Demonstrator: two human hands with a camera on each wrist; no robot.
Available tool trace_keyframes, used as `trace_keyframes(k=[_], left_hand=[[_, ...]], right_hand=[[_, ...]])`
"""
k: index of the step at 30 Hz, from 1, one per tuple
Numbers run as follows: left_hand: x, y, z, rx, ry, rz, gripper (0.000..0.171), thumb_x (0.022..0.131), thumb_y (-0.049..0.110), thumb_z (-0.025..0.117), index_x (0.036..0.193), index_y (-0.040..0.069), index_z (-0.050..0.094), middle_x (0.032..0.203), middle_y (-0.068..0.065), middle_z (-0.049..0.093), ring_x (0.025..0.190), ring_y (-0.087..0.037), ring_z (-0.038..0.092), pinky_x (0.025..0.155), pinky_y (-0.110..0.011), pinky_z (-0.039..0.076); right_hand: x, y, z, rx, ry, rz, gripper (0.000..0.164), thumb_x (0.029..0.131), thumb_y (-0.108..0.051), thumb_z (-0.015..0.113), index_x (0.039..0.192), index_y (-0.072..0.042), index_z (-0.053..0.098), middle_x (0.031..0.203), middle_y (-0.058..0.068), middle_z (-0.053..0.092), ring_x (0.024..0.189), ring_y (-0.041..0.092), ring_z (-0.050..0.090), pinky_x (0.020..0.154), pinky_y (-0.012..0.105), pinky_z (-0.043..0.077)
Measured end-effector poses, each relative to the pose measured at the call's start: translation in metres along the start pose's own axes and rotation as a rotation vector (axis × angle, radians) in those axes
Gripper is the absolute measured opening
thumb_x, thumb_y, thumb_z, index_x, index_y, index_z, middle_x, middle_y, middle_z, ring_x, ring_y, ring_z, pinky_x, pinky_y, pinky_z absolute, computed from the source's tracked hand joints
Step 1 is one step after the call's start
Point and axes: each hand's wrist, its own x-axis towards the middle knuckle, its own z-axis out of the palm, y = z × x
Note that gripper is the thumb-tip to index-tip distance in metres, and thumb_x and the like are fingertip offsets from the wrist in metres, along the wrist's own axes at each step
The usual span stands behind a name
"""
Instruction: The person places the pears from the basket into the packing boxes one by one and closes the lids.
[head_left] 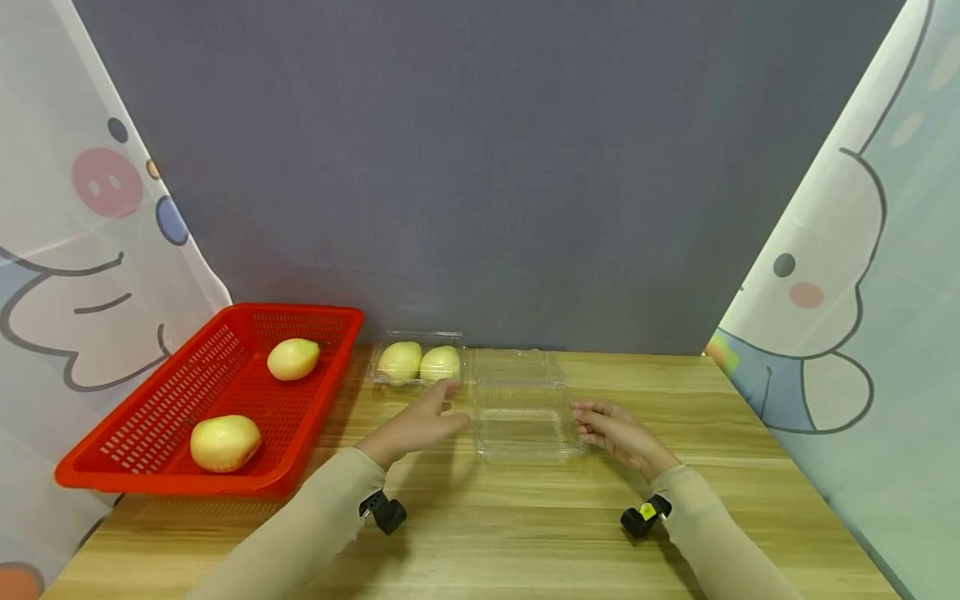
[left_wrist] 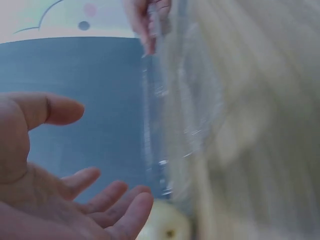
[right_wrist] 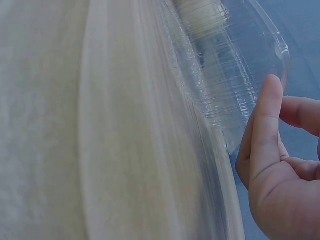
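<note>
A clear plastic clamshell container (head_left: pixel 525 421) lies on the wooden table with its lid (head_left: pixel 517 367) folded back, away from me. My right hand (head_left: pixel 618 433) pinches its right rim between thumb and fingers, as the right wrist view shows close up. On the other side, my left hand (head_left: pixel 420 425) holds nothing; its thumb and fingers are spread apart near the container's left edge. Just beyond that hand stands a second clear container (head_left: pixel 417 337) with two pale yellow pears (head_left: pixel 400 362) inside. One pear (left_wrist: pixel 167 222) shows below the left fingers in the left wrist view.
At the left sits a red perforated plastic basket (head_left: pixel 303 417) holding two more yellow pears (head_left: pixel 225 443), set apart from each other. A dark grey panel (head_left: pixel 480 167) rises behind the table (head_left: pixel 525 533). Printed cartoon curtains (head_left: pixel 885 333) hang on both sides.
</note>
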Motion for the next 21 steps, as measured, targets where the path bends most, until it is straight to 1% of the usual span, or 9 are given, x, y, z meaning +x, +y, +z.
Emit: trace_keyframes(k=[6,8,10,15,18,21], left_hand=[[-0.011,0.017,-0.019,0.159,-0.016,0.121,0.069,0.095,0.028,0.061,0.151,-0.002,0.034,0.151,-0.023,0.037,0.137,-0.041,0.038,0.108,-0.057,0.036],[-0.013,0.021,-0.024,0.215,-0.012,0.145,0.067,0.096,0.029,0.06,0.15,-0.001,0.035,0.15,-0.022,0.038,0.136,-0.039,0.04,0.108,-0.057,0.037],[-0.016,0.023,-0.028,0.263,-0.005,0.152,0.066,0.097,0.03,0.06,0.151,0.001,0.036,0.149,-0.02,0.038,0.134,-0.037,0.042,0.106,-0.057,0.038],[-0.023,0.029,-0.037,0.319,0.002,0.139,0.064,0.097,0.033,0.061,0.151,0.007,0.037,0.148,-0.02,0.038,0.129,-0.034,0.047,0.105,-0.056,0.04],[-0.026,0.032,-0.043,0.361,0.003,0.143,0.063,0.098,0.033,0.06,0.15,0.008,0.038,0.146,-0.021,0.038,0.124,-0.033,0.052,0.103,-0.055,0.042],[-0.029,0.035,-0.05,0.431,0.016,0.158,0.059,0.098,0.033,0.061,0.147,0.007,0.043,0.143,-0.019,0.042,0.119,-0.031,0.055,0.101,-0.054,0.044]], right_hand=[[-0.001,-0.001,0.001,0.0,0.007,0.003,0.06,0.105,-0.012,0.052,0.146,0.02,0.023,0.104,0.008,0.056,0.085,0.007,0.058,0.078,0.02,0.054],[-0.001,-0.001,0.001,-0.002,0.006,0.002,0.06,0.105,-0.011,0.052,0.146,0.021,0.022,0.104,0.008,0.056,0.085,0.007,0.059,0.078,0.019,0.054],[0.0,-0.001,0.001,-0.002,0.008,0.003,0.059,0.105,-0.011,0.052,0.146,0.021,0.023,0.104,0.007,0.056,0.085,0.007,0.059,0.078,0.019,0.054],[0.0,-0.001,0.001,-0.002,0.016,0.003,0.059,0.105,-0.012,0.052,0.145,0.021,0.024,0.103,0.007,0.056,0.085,0.007,0.058,0.078,0.019,0.054],[-0.001,-0.001,0.001,-0.005,0.01,-0.001,0.059,0.105,-0.012,0.052,0.145,0.021,0.024,0.103,0.008,0.056,0.085,0.007,0.058,0.078,0.019,0.054],[-0.001,-0.001,0.001,-0.007,0.006,-0.001,0.06,0.105,-0.012,0.052,0.145,0.021,0.023,0.103,0.008,0.056,0.085,0.008,0.059,0.078,0.02,0.055]])
